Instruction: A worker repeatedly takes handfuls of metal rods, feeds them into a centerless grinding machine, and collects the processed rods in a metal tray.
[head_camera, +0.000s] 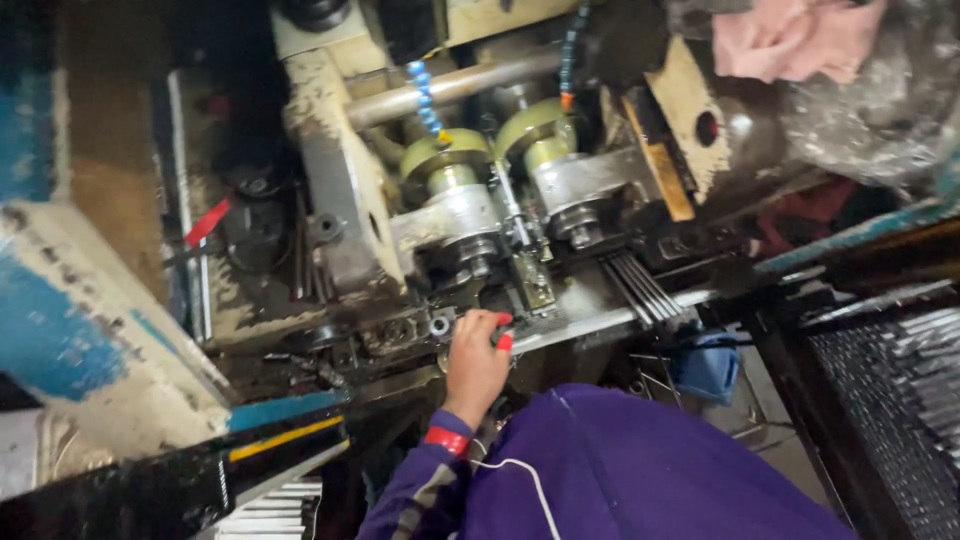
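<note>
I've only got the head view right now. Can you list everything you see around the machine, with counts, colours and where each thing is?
Rollers: two, yellow-green, side by side at the centre of the machine.
Coolant hose: one, blue segmented, above the left roller.
Steel shaft: one, grey, running across behind the rollers.
Metal rods: several, grey, lying on the sloped tray right of centre.
Red-handled lever: one, left of the machine body.
Pink rag: one, top right.
Blue cloth: one, below the tray.
Tray of rods: one, dark, far right.
Right hand: one, on a red-tipped knob at the machine's front edge; purple sleeve, red wristband.
Left hand: not in view.
</note>
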